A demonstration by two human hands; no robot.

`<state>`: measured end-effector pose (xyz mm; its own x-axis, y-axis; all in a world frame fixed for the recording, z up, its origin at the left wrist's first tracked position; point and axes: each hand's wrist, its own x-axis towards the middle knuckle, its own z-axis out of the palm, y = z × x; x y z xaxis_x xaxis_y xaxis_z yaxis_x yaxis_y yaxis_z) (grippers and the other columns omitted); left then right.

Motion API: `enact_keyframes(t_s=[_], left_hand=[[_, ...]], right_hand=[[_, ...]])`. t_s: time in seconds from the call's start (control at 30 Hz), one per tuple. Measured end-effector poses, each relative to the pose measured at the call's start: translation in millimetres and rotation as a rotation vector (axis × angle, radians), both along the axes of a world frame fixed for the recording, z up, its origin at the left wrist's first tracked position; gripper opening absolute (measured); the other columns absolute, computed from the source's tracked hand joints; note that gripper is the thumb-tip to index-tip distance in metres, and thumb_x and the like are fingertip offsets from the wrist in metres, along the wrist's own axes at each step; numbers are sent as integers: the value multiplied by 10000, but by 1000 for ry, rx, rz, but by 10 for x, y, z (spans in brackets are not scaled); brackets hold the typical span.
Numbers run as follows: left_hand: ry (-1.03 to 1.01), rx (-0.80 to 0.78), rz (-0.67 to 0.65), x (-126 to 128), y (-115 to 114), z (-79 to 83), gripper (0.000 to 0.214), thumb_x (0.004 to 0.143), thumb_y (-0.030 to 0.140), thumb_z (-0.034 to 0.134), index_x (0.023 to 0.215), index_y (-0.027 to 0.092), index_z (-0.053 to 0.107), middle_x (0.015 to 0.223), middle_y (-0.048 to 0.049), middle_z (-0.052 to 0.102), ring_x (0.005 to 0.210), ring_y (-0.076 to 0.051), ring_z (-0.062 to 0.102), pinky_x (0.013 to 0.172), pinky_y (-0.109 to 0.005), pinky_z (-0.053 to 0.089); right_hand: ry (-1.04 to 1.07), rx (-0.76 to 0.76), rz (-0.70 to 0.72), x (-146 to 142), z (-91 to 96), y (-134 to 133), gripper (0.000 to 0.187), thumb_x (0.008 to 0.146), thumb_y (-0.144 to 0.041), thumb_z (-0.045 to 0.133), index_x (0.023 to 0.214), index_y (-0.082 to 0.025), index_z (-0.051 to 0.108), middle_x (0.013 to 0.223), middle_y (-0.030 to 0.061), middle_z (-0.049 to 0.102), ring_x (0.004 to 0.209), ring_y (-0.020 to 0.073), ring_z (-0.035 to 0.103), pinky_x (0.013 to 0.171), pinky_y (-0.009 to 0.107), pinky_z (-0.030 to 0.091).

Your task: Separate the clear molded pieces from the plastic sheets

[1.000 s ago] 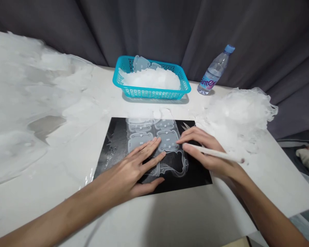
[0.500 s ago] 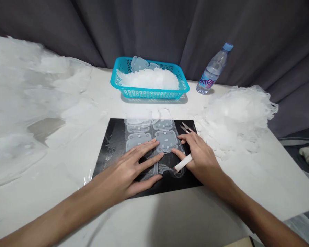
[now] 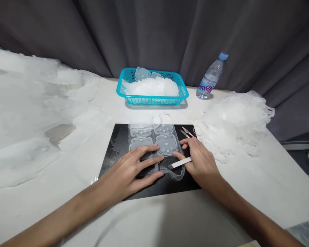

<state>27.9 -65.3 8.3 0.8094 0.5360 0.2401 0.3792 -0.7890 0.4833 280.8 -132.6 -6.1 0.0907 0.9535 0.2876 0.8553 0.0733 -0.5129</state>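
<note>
A black mat lies on the white bench, and a milky plastic sheet of rounded panels rests across its middle, running over its far edge. The left hand presses down on the sheet near the mat's centre, palm down, fingers spread and gripping nothing. At the mat's right side, the right hand has its fingers curled round a white stick, whose dark end points toward an open loop of the sheet; thumb and forefinger tips are at the edge of a panel, and I can't tell whether they pinch it. Small scissors lie at the mat's far right corner. Beyond the mat stands a blue basket heaped with white pieces, with a water bottle behind and to the mat's right. Clear scraps pile up right of the mat; more milky sheets spread left of it.
</note>
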Motion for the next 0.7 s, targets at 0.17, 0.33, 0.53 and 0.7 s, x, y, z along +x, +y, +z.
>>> enact_keyframes(t_s=[0.17, 0.33, 0.53, 0.7], left_hand=[[61, -33, -37, 176, 201, 281, 302, 1093, 358, 483, 1278, 284, 710, 1257, -66, 690, 1131, -233, 701, 973, -362, 567], [83, 2, -66, 372, 369, 393, 325, 1053, 436, 568, 1309, 243, 622, 1279, -97, 655, 1150, -275, 681, 926, -382, 555], [-22, -176, -16, 297, 310, 287, 257, 1074, 468, 520, 1199, 246, 553, 1107, -51, 701, 945, -213, 721, 798, -322, 567], [-60, -251, -65, 274, 351, 237, 257, 1053, 471, 568, 1147, 235, 607, 1081, -41, 691, 972, -208, 695, 837, -324, 553]], right_hand=[[79, -80, 115, -33, 99, 33, 83, 1002, -256, 622, 932, -225, 587, 922, 29, 690, 876, 209, 667, 741, 320, 470], [359, -44, 122, -164, 186, 80, 81, 1029, -284, 555, 993, -220, 588, 851, 5, 643, 753, 167, 606, 702, 297, 465], [694, -17, 134, -218, 173, 155, 216, 965, -314, 665, 1136, -210, 586, 904, 17, 735, 722, 145, 562, 699, 278, 469], [664, -37, 149, -215, 133, 156, 379, 914, -275, 726, 1246, -221, 551, 940, 10, 736, 734, 150, 495, 753, 296, 455]])
